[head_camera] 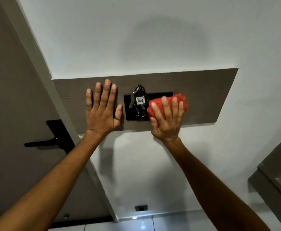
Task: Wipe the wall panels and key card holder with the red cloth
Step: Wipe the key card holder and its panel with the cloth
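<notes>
One view only, worn on the person's head; no second view to share ground with it.
Facing: straight at the wall, square to the brown wall panel (194,90), which sits just above the frame's middle and runs tilted, its right end higher.
Nearness: close, both forearms reaching from the bottom corners up to the panel.
Lens: wide, edges bent.
Left of the panel: door with black door handle (53,139).
Below the panel: white wall down to a small wall socket (141,208) and a strip of floor.
Lower right of the panel: corner of grey furniture (276,185).
</notes>
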`<act>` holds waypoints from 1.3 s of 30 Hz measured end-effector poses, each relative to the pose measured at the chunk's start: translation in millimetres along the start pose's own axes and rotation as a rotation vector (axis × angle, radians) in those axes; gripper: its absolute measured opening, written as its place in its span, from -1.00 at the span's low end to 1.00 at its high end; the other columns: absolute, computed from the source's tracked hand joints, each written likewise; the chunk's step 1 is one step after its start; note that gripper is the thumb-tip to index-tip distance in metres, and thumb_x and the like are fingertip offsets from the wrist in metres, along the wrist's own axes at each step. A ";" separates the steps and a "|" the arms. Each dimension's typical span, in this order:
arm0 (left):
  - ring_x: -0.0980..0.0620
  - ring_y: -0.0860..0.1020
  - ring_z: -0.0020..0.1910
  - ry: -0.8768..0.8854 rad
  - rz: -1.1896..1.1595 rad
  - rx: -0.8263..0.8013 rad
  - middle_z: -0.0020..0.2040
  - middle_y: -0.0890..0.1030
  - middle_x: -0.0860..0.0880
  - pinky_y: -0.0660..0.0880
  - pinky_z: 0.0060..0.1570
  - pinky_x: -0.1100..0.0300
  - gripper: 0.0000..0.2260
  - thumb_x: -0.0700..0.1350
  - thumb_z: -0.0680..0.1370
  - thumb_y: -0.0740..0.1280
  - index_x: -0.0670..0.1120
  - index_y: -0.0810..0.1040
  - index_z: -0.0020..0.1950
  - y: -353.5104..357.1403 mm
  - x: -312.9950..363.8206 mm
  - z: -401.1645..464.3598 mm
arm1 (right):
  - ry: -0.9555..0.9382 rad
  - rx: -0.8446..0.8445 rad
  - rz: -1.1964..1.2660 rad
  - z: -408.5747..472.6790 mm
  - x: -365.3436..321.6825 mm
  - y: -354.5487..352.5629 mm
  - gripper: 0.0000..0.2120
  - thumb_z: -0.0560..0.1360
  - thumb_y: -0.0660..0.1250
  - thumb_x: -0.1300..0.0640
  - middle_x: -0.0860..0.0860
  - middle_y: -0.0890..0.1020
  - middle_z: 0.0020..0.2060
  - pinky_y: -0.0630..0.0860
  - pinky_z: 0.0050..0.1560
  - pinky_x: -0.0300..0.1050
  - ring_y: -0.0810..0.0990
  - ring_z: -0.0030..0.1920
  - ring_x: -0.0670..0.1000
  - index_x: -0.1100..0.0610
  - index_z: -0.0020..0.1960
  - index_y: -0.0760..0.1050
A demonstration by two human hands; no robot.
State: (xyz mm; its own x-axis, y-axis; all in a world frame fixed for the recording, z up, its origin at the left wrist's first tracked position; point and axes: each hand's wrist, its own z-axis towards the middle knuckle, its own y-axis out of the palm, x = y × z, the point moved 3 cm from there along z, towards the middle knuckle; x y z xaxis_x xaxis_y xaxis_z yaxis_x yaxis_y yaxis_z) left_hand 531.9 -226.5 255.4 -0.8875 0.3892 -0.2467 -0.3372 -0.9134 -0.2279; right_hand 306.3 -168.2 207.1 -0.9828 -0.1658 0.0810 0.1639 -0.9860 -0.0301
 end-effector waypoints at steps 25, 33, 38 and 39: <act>-0.08 -0.09 0.67 -0.005 0.026 0.018 0.70 -0.08 -0.04 -0.09 0.63 -0.11 -0.39 0.08 0.66 0.12 -0.15 0.11 0.65 -1.3 1.8 0.4 | 0.100 -0.014 0.033 3.4 -11.6 -4.9 -0.61 0.57 0.33 0.09 0.17 0.50 0.44 0.17 0.65 0.22 0.33 0.54 0.28 0.05 0.39 0.56; -0.09 -0.09 0.67 0.003 0.010 0.016 0.70 -0.08 -0.04 -0.10 0.64 -0.12 -0.38 0.08 0.67 0.13 -0.13 0.08 0.67 2.4 2.1 -2.8 | 0.094 0.002 0.057 16.3 -9.1 -1.1 -0.63 0.65 0.28 0.02 0.15 0.51 0.47 0.14 0.68 0.23 0.32 0.58 0.26 0.01 0.43 0.55; -0.09 -0.09 0.67 0.008 0.018 0.029 0.70 -0.08 -0.04 -0.09 0.64 -0.12 -0.38 0.09 0.67 0.12 -0.13 0.06 0.67 1.4 1.1 -1.5 | -0.017 -0.017 0.036 2.0 0.6 -2.2 -0.61 0.63 0.28 0.03 0.16 0.47 0.45 0.16 0.65 0.26 0.30 0.56 0.28 0.02 0.45 0.50; -0.08 -0.09 0.67 0.009 0.020 0.029 0.70 -0.08 -0.04 -0.09 0.64 -0.11 -0.38 0.09 0.67 0.12 -0.13 0.07 0.67 1.0 2.2 -1.5 | -0.013 -0.019 0.028 3.3 0.5 -3.6 -0.62 0.64 0.26 0.02 0.16 0.47 0.45 0.15 0.66 0.24 0.30 0.56 0.27 0.02 0.44 0.50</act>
State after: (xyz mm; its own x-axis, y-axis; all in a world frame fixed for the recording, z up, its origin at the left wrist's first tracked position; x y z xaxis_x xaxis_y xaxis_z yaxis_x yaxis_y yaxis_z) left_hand 530.1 -226.4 253.3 -0.8913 0.3715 -0.2599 -0.3282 -0.9242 -0.1955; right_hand 305.5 -164.9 210.5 -0.9768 -0.1932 0.0928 0.1890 -0.9806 -0.0518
